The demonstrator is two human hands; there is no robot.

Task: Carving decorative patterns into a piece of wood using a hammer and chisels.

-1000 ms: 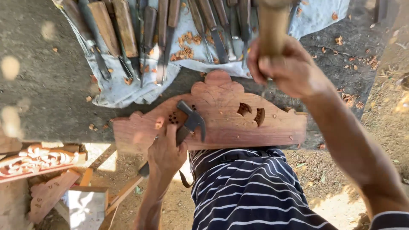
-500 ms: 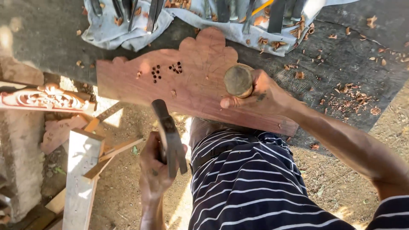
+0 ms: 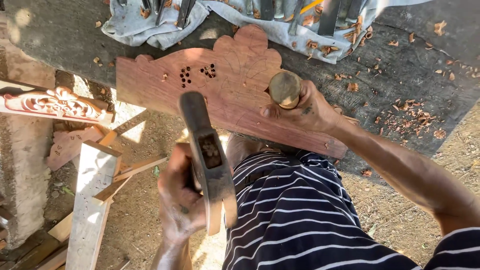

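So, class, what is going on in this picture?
A person in a striped shirt works at a dark bench. The left hand holds a hammer, raised off the wood. The right hand grips a round wooden handle, standing on a reddish scalloped board with small drilled holes. Tools lie on a grey cloth behind; wood chips are scattered about.

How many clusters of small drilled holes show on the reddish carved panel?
2. On the reddish carved panel, one cluster of holes sits left of centre, and another cluster lies just to its right. The hammer in the left hand may hide more.
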